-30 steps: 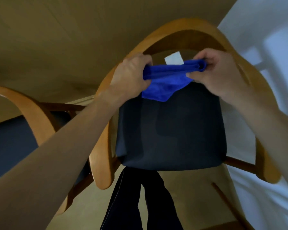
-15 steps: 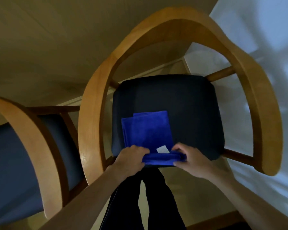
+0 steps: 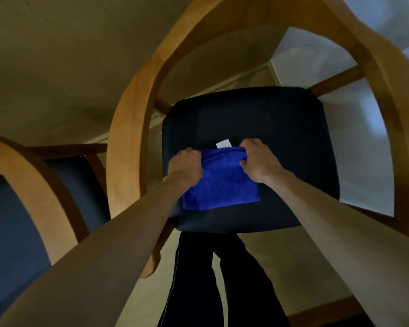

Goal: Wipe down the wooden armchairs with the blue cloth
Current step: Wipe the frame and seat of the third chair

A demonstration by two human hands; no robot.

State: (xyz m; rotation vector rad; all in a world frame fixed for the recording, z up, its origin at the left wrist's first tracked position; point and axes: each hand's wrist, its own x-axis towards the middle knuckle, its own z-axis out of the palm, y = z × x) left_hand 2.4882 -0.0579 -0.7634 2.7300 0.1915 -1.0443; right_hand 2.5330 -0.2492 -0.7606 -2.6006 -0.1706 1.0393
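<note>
The blue cloth lies folded on the dark seat of the wooden armchair, its white tag at the far edge. The left hand and right hand each hold a closed grip on that far edge.

Bare forearms; dark trousers with a pale side seam.
</note>
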